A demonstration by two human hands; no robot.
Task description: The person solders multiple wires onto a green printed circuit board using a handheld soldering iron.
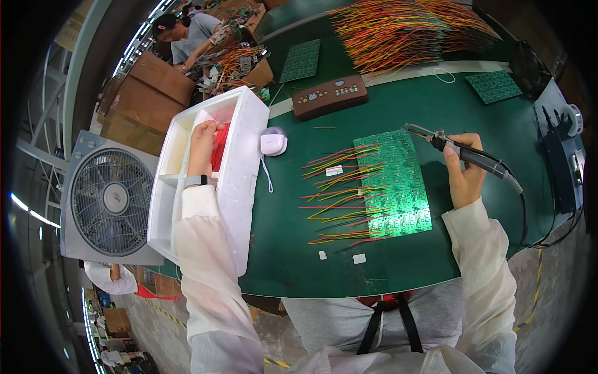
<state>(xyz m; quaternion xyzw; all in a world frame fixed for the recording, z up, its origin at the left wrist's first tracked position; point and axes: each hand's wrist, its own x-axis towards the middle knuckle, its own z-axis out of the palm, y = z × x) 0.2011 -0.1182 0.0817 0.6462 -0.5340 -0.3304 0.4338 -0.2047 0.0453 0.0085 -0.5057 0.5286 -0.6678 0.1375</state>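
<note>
My left hand reaches into a white foam box, its fingers pinched together over the compartment of red wires. A few thin red strands stick up at the fingertips. My right hand is wrapped round a soldering iron with a metal feed tube at its front. The iron's tip is above the upper right corner of a green circuit board panel, apart from it. Red, yellow and black wires lie in rows along the panel's left side, sticking out leftward.
A large bundle of wires lies at the back. Nearby are a brown pencil case, a white earphone case, and more panels. A fan stands left, a soldering station right. Another person works beyond cardboard boxes.
</note>
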